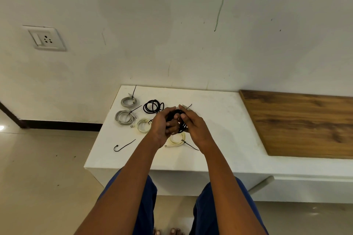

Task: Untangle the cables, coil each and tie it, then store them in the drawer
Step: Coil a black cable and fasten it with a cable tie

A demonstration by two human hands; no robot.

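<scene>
black cable in hands (176,120): coiled, held above white counter (219,129)
black coil (153,107): flat, counter's far side
2 grey coils (129,101) (124,117): tied, counter's left end
2 cream coils (143,125) (177,140): tied, mid-counter
loose black tie (123,146): counter's near-left edge

In front of me a pale, scuffed wall (172,25) fills most of the view, with a thin green streak (222,2) running down it. A white switch-and-socket plate (45,39) sits on it to my left. Below, the white tabletop (219,120) meets a wood-grain panel (301,122) on my right. A dark skirting board (61,125) edges the glossy beige floor tiles (38,177), which catch a bright spot of light.
</scene>
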